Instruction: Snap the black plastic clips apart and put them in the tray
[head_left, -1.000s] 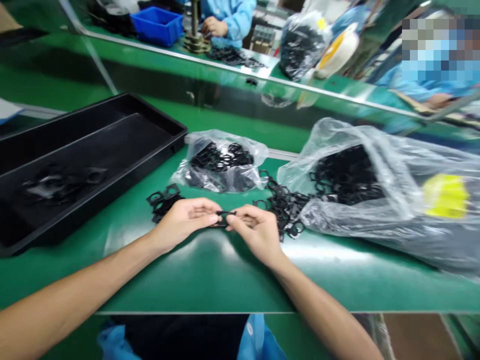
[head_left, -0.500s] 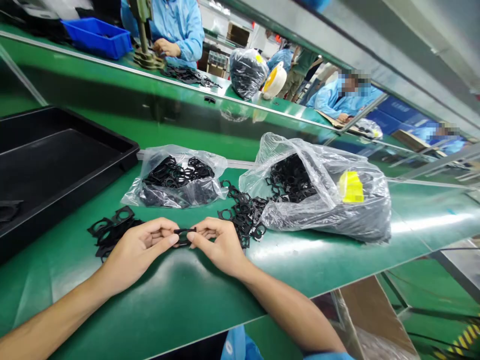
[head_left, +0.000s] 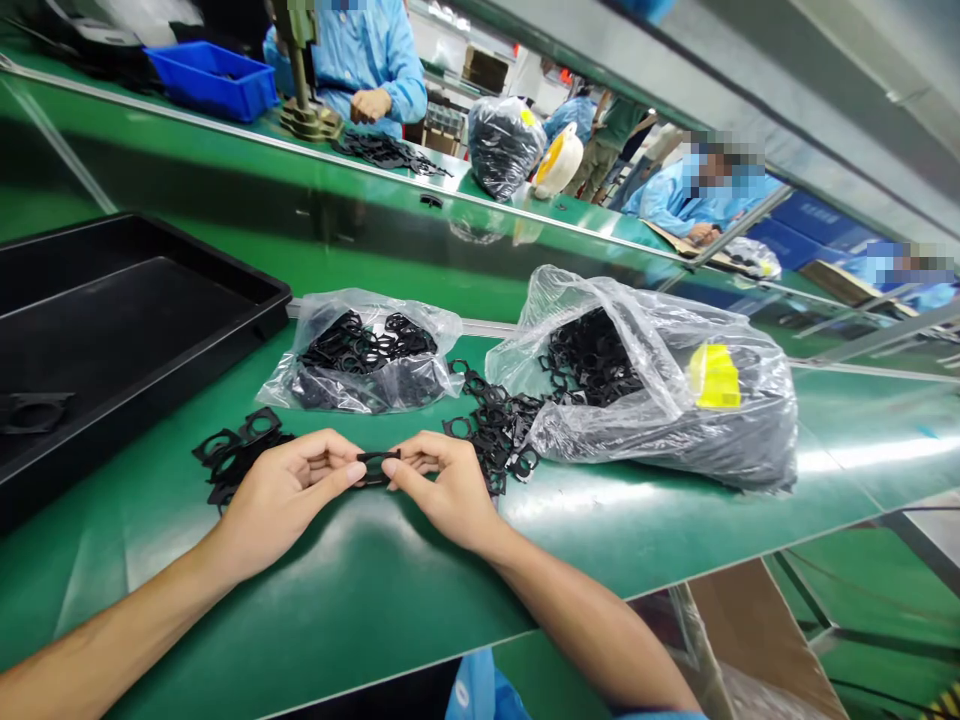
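Observation:
My left hand [head_left: 289,490] and my right hand [head_left: 442,485] meet over the green bench [head_left: 360,590], both pinched on one small black plastic part [head_left: 377,464] held between their fingertips. A small pile of black parts [head_left: 236,455] lies just left of my left hand. More loose black parts [head_left: 491,425] spill beside my right hand from the mouth of a large clear bag [head_left: 675,410] with a yellow label. A smaller clear bag of black parts [head_left: 360,355] lies behind my hands.
A black tray [head_left: 112,320] sits at the left with a black part [head_left: 30,410] in it. Across the conveyor, people in blue coats work by a blue bin [head_left: 214,80], a press [head_left: 304,70] and another bag of parts [head_left: 502,140].
The view swung from looking down to the right and up, then settled. My hands stayed together on the same black part with only slight finger shifts.

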